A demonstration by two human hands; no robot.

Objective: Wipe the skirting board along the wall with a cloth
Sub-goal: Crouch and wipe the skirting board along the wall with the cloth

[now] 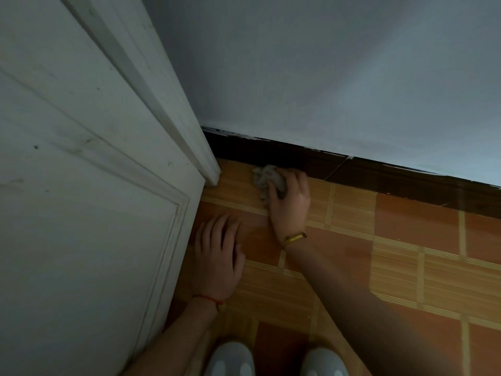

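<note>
A dark brown skirting board (379, 173) runs along the foot of the pale wall, from the door frame off to the right. My right hand (290, 202) grips a crumpled grey cloth (267, 179) and holds it against the skirting board near its left end. The cloth bulges out to the left of my fingers, which hide part of it. My left hand (218, 253) lies flat on the floor with straight fingers, close to the door and holding nothing.
A white panelled door (81, 199) and its frame (189, 126) fill the left side. The floor (406, 267) has orange and tan patterned tiles. Two light grey shoe tips (230, 360) show at the bottom edge.
</note>
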